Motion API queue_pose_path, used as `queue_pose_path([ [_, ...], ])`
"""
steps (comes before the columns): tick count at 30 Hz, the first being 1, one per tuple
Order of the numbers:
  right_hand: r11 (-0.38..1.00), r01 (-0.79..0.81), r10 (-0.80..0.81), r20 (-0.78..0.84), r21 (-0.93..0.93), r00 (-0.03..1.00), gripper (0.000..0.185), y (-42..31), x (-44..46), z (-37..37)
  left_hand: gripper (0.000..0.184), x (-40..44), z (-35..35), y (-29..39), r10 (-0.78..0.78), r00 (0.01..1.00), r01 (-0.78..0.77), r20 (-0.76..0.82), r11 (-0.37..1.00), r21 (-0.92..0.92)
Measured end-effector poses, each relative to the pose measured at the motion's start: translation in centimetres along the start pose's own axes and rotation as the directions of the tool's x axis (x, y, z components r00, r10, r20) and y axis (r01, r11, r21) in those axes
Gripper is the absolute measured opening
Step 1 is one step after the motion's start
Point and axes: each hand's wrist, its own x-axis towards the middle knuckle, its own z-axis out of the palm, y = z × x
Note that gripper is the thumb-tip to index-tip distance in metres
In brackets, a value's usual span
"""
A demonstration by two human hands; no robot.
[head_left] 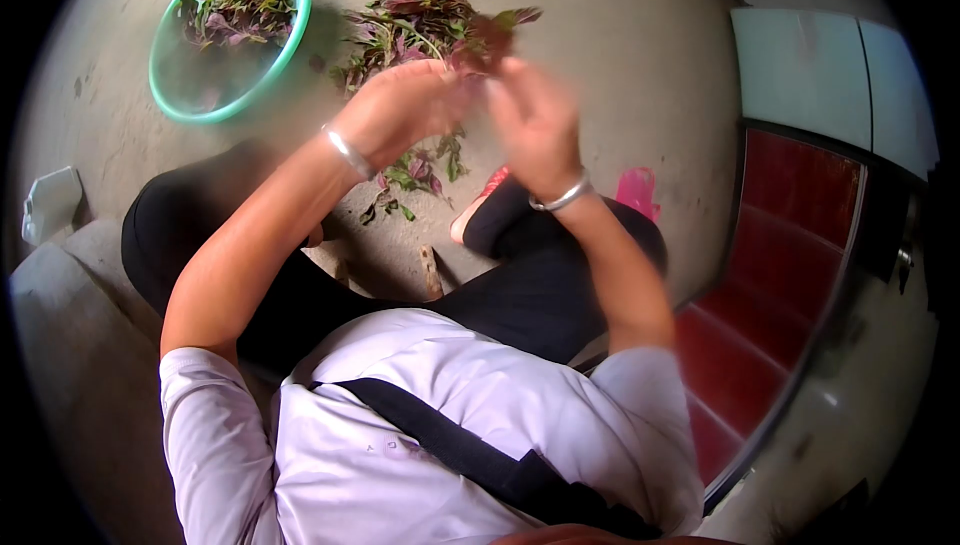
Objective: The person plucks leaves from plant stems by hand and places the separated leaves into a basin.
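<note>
My left hand, with a silver bangle at its wrist, is closed on a leafy vegetable sprig with purple-and-green leaves. My right hand, also wearing a bangle, meets it at the same sprig; its fingers are bent in and smeared by motion. Just beyond the hands, a pile of the same leafy vegetable lies on the floor. Loose leaves are scattered on the floor below the hands. To the left, a green plastic basin contains more leafy sprigs.
My bent legs in black trousers frame the near floor. A pink plastic bag lies past my right knee. At the far left is a pale plastic object. Red tiles and pale panels stand at right.
</note>
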Motion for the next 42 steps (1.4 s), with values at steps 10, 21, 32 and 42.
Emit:
queue_pose_path([
  [10, 0.995, 0.054, -0.031, 0.255, -0.081, 0.967, 0.017, -0.8, -0.4, -0.7, 0.019, 0.0, -0.3, -0.8, -0.018, 0.999, 0.026, -0.043, 0.978, 0.207],
  [21, 0.879, -0.441, 0.447, 0.013, 0.179, 0.895, 0.01, 2.5, 0.4, -2.3, 0.017, -0.7, -0.5, 1.5, 0.05, 0.953, 0.055, -0.298, 0.942, 0.332],
  [32, 0.847, -0.515, 0.507, 0.487, -0.131, 0.711, 0.017, 9.0, -4.7, 4.9, 0.045, -3.8, -15.5, 13.8, 0.377, 0.385, -0.461, -0.842, 0.869, 0.178],
  [42, 0.822, -0.537, 0.527, 0.612, -0.191, 0.589, 0.027, 11.0, -7.9, 21.2, 0.024, -6.1, -4.7, 12.0, 0.57, 0.606, -0.511, -0.555, 0.814, 0.277],
])
